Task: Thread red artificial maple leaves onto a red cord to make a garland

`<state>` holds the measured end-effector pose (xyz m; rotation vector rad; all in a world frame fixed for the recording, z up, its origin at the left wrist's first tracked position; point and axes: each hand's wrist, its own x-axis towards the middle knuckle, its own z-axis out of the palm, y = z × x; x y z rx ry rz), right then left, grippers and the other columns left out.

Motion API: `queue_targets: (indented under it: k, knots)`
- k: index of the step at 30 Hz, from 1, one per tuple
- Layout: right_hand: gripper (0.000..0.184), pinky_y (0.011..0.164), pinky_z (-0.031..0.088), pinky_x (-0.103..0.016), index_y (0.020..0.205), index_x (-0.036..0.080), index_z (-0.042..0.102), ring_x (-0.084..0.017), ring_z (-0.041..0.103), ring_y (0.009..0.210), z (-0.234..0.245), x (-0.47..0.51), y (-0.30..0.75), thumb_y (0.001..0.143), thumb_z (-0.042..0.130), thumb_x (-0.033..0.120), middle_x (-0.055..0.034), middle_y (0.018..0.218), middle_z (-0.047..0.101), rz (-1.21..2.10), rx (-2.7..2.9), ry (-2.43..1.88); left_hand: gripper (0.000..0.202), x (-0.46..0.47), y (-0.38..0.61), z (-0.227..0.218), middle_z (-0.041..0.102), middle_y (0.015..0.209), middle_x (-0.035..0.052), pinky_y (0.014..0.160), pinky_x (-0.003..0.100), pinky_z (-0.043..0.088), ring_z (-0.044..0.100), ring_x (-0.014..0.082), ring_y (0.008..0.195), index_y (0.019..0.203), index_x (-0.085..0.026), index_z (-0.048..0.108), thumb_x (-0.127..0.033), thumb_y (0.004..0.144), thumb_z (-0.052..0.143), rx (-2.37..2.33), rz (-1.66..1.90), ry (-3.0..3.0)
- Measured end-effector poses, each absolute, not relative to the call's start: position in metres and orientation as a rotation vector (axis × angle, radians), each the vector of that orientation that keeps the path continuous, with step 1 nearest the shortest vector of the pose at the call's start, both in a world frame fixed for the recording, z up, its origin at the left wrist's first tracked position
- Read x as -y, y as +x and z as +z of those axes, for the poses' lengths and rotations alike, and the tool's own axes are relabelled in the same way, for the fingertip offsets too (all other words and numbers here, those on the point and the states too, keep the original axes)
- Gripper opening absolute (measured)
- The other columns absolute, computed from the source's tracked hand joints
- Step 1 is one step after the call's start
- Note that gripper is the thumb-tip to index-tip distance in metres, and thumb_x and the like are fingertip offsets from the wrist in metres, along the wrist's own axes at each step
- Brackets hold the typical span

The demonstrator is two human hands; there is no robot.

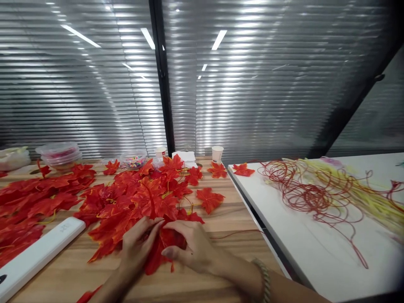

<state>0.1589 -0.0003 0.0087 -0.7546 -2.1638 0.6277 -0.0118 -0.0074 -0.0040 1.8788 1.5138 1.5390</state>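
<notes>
Both hands meet over a red artificial maple leaf (155,257) at the near middle of the wooden table. My left hand (139,240) pinches the leaf's upper part with thumb and fingers together. My right hand (196,248) curls around the leaf's right side, its thumb lying toward the front; a braided bracelet (264,277) circles that wrist. What lies exactly between the fingertips is too small to make out. Just behind the hands spreads a heap of red maple leaves (135,191). A thin red cord (238,232) runs along the table to the right of my right hand.
A long white device (44,254) lies at left beside more red leaves (50,198). Along the back stand stacked plastic tubs (59,155), a bead container (134,160) and a paper cup (217,154). The white table (284,235) at right bears tangled red cord (311,197) and yellow strands (360,198).
</notes>
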Motion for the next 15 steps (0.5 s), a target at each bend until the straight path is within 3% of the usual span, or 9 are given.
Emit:
queue_targets:
  k: [3, 7, 12, 15]
  knots:
    - [0.039, 0.071, 0.039, -0.023, 0.102, 0.019, 0.056, -0.015, 0.057, 0.084, 0.015, 0.0, 0.16, 0.084, 0.034, 0.047, -0.004, 0.095, 0.062, 0.641, 2.175, -0.756, 0.014, 0.007, -0.013, -0.01, 0.066, 0.071, 0.0019, 0.063, 0.022, 0.048, 0.06, 0.0149, 0.064, 0.079, -0.023, 0.069, -0.021, 0.066, 0.064, -1.502, 1.546, 2.012]
    - [0.026, 0.068, 0.039, -0.022, 0.093, 0.019, 0.06, -0.015, 0.058, 0.076, 0.013, -0.005, 0.159, 0.079, 0.049, 0.038, -0.003, 0.086, 0.064, 0.543, 2.182, -0.896, 0.014, 0.002, -0.016, -0.018, 0.067, 0.071, 0.001, 0.057, 0.02, 0.05, 0.061, 0.0126, 0.058, 0.08, -0.02, 0.066, -0.023, 0.068, 0.062, -1.449, 1.619, 2.077]
    - [0.014, 0.064, 0.037, -0.022, 0.082, 0.017, 0.061, -0.013, 0.056, 0.069, 0.002, -0.013, 0.16, 0.08, 0.048, 0.024, -0.002, 0.076, 0.064, 0.436, 2.209, -0.895, 0.028, -0.001, -0.012, -0.017, 0.066, 0.075, 0.0021, 0.058, 0.021, 0.051, 0.062, 0.0129, 0.062, 0.099, -0.016, 0.059, -0.026, 0.073, 0.058, -1.39, 1.544, 1.875]
    - [0.017, 0.063, 0.037, -0.022, 0.081, 0.016, 0.061, -0.013, 0.055, 0.069, -0.002, -0.019, 0.162, 0.083, 0.045, 0.022, -0.0036, 0.075, 0.063, 0.392, 2.185, -0.909, 0.02, 0.0, -0.009, -0.013, 0.066, 0.08, 0.0041, 0.065, 0.023, 0.051, 0.063, 0.0143, 0.07, 0.091, -0.016, 0.062, -0.025, 0.074, 0.056, -1.345, 1.461, 1.937]
